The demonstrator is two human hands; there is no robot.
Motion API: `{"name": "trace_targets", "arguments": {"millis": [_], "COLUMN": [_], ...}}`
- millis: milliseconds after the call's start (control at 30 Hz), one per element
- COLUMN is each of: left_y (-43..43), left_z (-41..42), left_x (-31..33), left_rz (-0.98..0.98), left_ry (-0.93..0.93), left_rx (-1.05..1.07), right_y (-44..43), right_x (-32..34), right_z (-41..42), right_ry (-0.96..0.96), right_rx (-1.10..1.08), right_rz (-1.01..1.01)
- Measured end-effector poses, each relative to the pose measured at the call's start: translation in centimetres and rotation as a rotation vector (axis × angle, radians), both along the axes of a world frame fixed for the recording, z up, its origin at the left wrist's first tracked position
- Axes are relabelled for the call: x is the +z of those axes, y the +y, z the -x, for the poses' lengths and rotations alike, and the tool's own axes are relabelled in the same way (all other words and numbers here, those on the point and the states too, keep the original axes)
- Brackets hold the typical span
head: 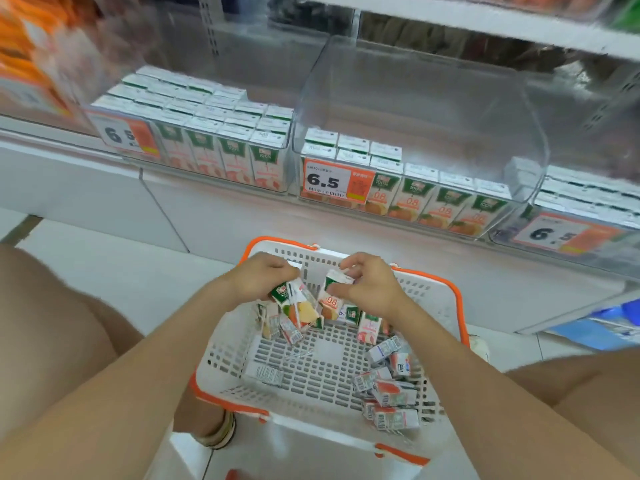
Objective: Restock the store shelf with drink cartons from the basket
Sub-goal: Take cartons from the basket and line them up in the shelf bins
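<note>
A white plastic basket [440,299] with orange rim sits on the floor between my knees. Several small drink cartons lie loose in it, most at the right side [393,393] and far end. My left hand [258,280] grips a carton with green top and fruit picture [294,306] over the basket's far end. My right hand [370,284] pinches another carton marked 08 [334,289] beside it. On the low shelf ahead, a clear bin [415,109] holds a front row of like cartons [436,206] with room behind them.
A fuller clear bin of cartons [207,133] stands to the left, another [588,209] to the right. Orange price tags reading 6.5 [334,183] hang on the bin fronts. An upper shelf edge [485,26] overhangs. My knees flank the basket on the white tile floor.
</note>
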State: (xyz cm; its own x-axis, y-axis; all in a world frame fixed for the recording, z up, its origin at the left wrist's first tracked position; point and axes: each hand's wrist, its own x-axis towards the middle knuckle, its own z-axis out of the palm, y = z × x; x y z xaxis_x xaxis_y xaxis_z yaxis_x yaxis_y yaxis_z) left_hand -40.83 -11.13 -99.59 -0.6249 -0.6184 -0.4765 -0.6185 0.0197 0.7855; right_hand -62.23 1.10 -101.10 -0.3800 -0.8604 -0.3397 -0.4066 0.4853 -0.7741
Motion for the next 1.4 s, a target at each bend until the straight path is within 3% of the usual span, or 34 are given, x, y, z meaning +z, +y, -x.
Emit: {"name": "trace_targets", "arguments": {"millis": [233,367,567,667,800,967,1167,1233,1300,1333,1400], "left_y": [0.5,1.0,0.5,0.1,-0.2,0.3,0.3,0.2,0.2,0.2,0.4], "left_z": [0.8,2.1,5.5,7.3,8.8,10.3,11.0,11.2,11.4,11.5,11.8], "left_x": [5.9,10.9,16.4,18.0,18.0,17.3,17.4,17.6,17.9,18.0,18.1], "left_rz": [0.123,0.307,0.623,0.808,0.848,0.771,0.617,0.576,0.545,0.525,0.472], "left_ry": [0.131,0.262,0.370,0.379,0.433,0.496,0.523,0.535,0.560,0.587,0.648], "left_rx": [-0.127,-0.191,-0.206,-0.229,-0.179,-0.108,-0.107,-0.120,-0.130,-0.133,-0.130], "right_y": [0.1,0.8,1.1,-0.1,-2.3,-3.9,-5.1,-4.8,-4.2,-3.9,-3.0], "right_x": [8.5,14.8,20.7,21.9,21.8,19.8,18.7,19.2,20.1,20.8,22.1], "right_z": [-1.9,-1.2,4.0,8.1,12.0,12.0,11.7,11.8,11.4,11.0,9.8], "right_ry": [0.512,0.832,0.868,0.888,0.943,0.754,0.682,0.708,0.702,0.594,0.187], "right_rx": [0.265,0.348,0.126,0.038,0.091,0.171,0.308,0.318,0.302,0.287,0.313], "right_rz": [0.158,0.373,0.731,0.669,0.332,0.210,0.034,0.050,0.193,0.270,0.340]}}
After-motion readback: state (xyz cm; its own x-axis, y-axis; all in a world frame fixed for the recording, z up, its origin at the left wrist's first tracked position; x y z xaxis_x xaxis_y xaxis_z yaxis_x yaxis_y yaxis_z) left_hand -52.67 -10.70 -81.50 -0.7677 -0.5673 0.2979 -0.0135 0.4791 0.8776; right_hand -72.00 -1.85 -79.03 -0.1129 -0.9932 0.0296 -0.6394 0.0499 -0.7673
